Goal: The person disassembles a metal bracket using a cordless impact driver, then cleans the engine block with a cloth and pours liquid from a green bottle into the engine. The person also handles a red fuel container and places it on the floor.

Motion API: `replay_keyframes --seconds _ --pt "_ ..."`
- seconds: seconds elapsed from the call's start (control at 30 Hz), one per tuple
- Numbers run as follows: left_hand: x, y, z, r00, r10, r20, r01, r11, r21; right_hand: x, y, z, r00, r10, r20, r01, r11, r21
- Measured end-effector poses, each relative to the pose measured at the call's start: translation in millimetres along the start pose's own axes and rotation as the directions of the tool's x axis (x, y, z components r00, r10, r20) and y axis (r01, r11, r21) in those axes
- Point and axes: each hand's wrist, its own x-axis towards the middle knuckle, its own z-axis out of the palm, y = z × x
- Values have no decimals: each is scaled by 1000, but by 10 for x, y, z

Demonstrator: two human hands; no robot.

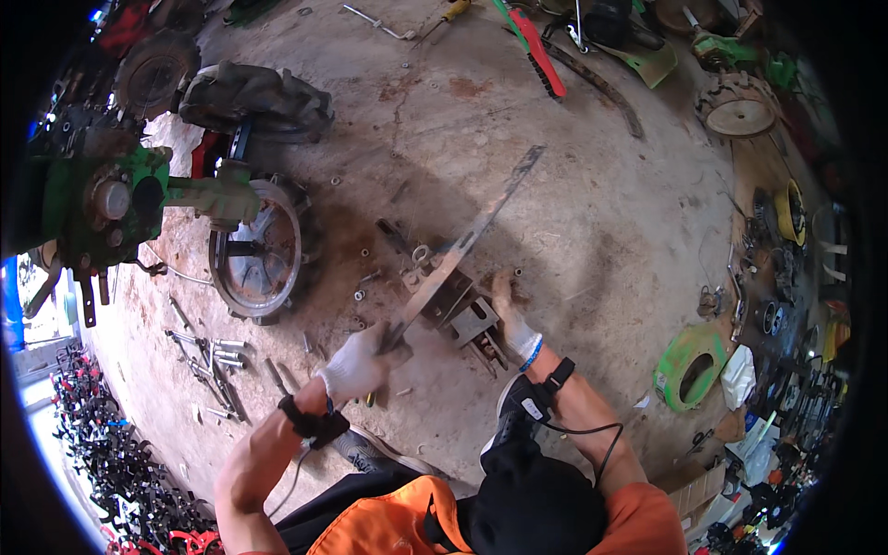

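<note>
My left hand (pixel 359 359), in a whitish work glove, is closed around the near end of a long flat metal bar (pixel 478 222). The worn bar slants up and to the right, passing over a greasy metal bracket assembly (pixel 474 321) on the floor between my feet. My right hand (pixel 511 319), also gloved, grips the right side of that assembly with its fingers bent along the edge. Part of the assembly is hidden under the bar. Beyond it lies a ring-shaped metal piece (pixel 421 253).
Several sockets and wrenches (pixel 217 365) lie at the left. A green machine (pixel 111 203) with a metal wheel (pixel 259 245) stands beyond them. A green ring-shaped part (pixel 689 365) rests at the right. A red-and-green tool (pixel 535 51) lies at the far side.
</note>
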Motion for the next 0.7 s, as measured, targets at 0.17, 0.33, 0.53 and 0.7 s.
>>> replay_keyframes --seconds 0.17,0.33,0.53,0.7 --pt "-318 257 -108 999 -32 10 23 878 478 52 -100 11 1000 -6 25 7 1000 -16" --pt "-264 38 81 987 -141 79 113 951 287 68 -238 12 996 -31 78 34 999 -36" --pt "-67 -536 379 969 28 246 -38 999 34 94 -356 -210 976 -62 211 66 998 -10" --pt "52 -725 335 904 243 352 -98 919 -381 323 -621 -233 957 -23 290 -9 994 110"
